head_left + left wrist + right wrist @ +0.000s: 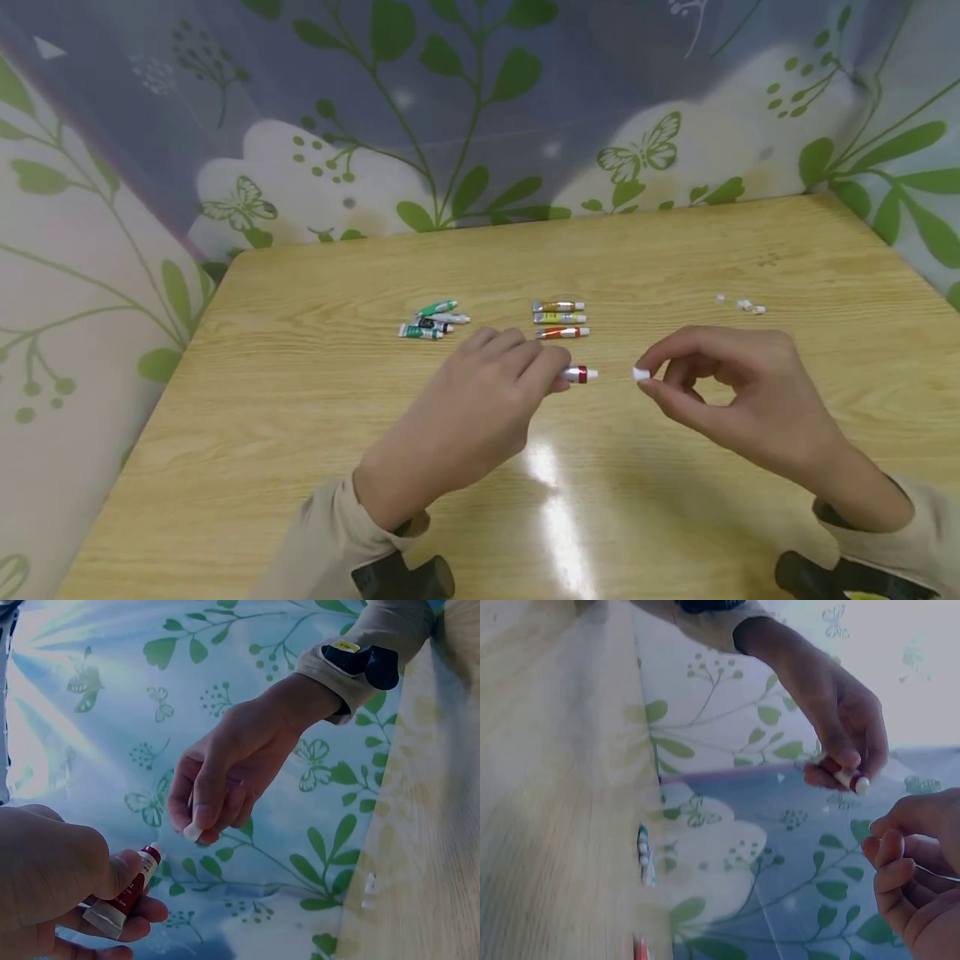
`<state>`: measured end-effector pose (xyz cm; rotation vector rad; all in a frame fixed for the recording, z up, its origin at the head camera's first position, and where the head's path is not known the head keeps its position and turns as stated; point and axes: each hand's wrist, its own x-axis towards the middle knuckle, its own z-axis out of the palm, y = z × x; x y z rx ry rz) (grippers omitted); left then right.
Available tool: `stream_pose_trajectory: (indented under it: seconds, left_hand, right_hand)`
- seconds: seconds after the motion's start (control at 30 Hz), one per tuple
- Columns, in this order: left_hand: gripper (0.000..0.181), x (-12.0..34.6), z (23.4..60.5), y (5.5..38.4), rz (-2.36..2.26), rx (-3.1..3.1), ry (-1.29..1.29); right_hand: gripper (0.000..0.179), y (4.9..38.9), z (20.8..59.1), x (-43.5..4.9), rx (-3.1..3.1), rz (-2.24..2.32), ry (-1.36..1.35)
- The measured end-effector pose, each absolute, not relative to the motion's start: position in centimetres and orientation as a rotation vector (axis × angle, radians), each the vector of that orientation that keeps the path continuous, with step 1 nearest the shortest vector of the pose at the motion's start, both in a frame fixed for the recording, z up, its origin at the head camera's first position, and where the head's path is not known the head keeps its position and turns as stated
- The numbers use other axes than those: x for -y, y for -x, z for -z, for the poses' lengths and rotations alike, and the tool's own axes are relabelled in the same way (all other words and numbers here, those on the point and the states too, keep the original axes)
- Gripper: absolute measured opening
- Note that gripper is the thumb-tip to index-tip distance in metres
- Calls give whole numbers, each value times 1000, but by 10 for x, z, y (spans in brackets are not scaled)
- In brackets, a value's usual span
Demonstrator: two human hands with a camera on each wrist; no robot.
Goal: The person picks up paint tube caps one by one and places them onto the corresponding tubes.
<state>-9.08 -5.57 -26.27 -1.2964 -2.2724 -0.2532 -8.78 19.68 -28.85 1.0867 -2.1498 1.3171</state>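
Observation:
My left hand (480,408) grips a small dark red paint tube (578,374), held above the table with its white nozzle pointing right. In the left wrist view the thumb lies along this tube (136,889), and its crimped end shows below the fingers. Between thumb and forefinger my right hand (757,400) pinches a small white cap (641,374). A short gap separates the cap from the nozzle. Just beyond the left hand, an orange-red tube (562,332), a yellow tube (558,318) and an ochre tube (558,307) lie in a row.
On the wooden table (285,400), several tubes (431,322) in green, black and silver lie heaped at the left. Small white caps (750,307) lie at the right, beyond the right hand. A leaf-patterned covering (450,125) rises behind the table and at its sides.

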Motion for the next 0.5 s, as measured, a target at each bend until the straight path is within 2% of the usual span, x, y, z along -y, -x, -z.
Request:
stream_pose_trajectory:
  seconds: [0.13,0.5]
  left_hand:
    - [8,54,261,82,285,2269,1304]
    - [8,53,262,77,272,2250,1282]
  right_hand:
    - [9,80,286,-186,2067,-1348,-1163]
    - [12,76,289,-173,1964,-1513,-1184]
